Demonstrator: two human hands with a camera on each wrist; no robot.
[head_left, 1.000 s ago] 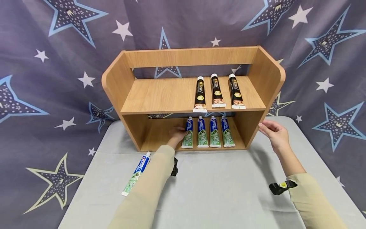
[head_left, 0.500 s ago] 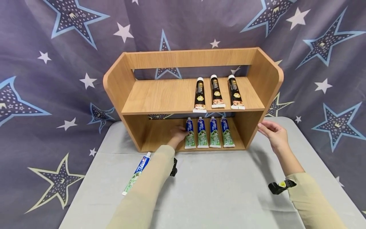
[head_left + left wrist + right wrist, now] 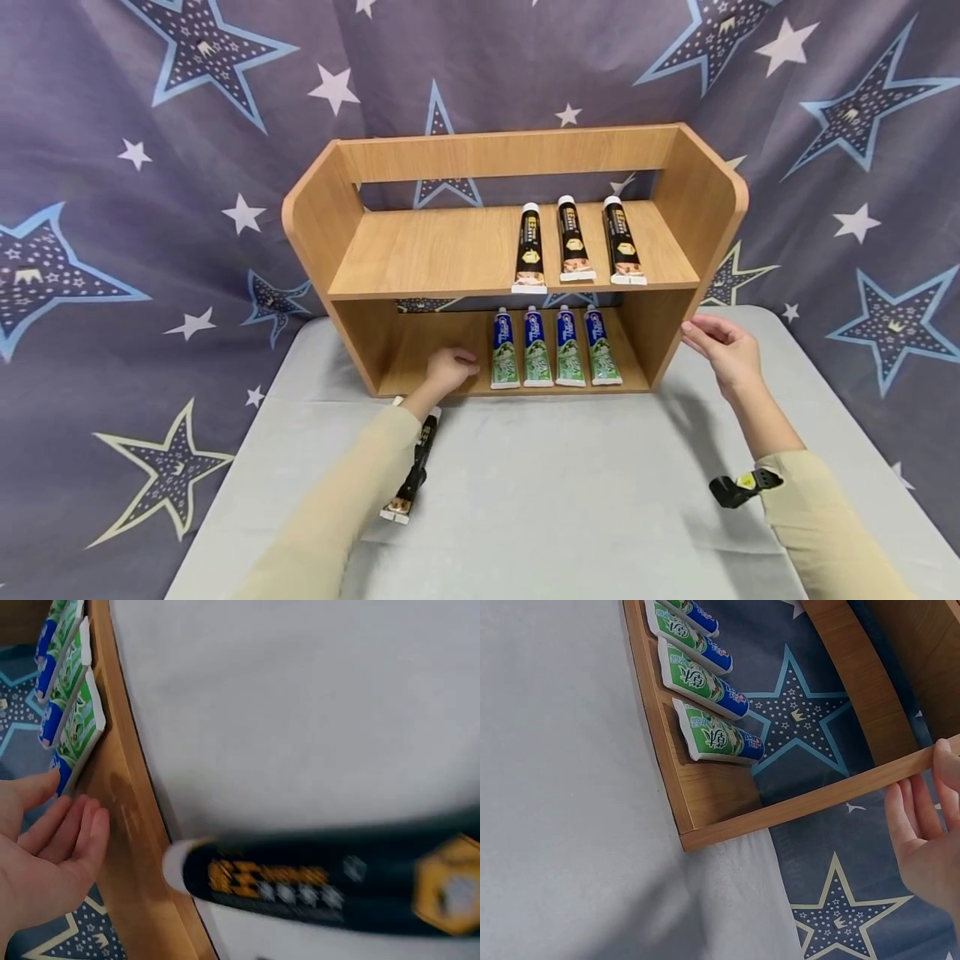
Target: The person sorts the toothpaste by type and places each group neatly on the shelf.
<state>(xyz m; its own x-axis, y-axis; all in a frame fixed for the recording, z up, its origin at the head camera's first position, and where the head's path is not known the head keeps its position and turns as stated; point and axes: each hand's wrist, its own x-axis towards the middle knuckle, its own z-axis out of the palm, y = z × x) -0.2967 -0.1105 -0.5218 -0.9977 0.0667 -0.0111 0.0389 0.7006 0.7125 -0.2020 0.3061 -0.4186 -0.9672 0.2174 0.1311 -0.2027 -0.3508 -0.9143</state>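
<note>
My left hand [image 3: 450,369] is over the lower board of the wooden shelf [image 3: 427,250], left of several blue-and-green toothpaste tubes [image 3: 505,354]. Its fingers are loosely bent, apart from the nearest tube in the left wrist view, and hold nothing. At the shelf's right side, my right hand [image 3: 726,350] pinches the front edge of the side panel [image 3: 810,806] between thumb and fingers. A black toothpaste tube [image 3: 423,450] lies on the table beside my left forearm, partly covered by the wrist camera; its white cap [image 3: 176,866] looms close in the left wrist view.
Three black toothpaste tubes [image 3: 575,242] lie on the upper board, toward the right. A white cap [image 3: 397,401] peeks out behind the left sleeve. The grey table [image 3: 570,492] stretches in front of the shelf, and a star-patterned cloth [image 3: 225,100] hangs behind.
My left hand has let go of the leftmost blue-and-green tube, which shifted slightly right, and drawn back left. The forearm swung left, revealing the black tube and covering the tube on the table.
</note>
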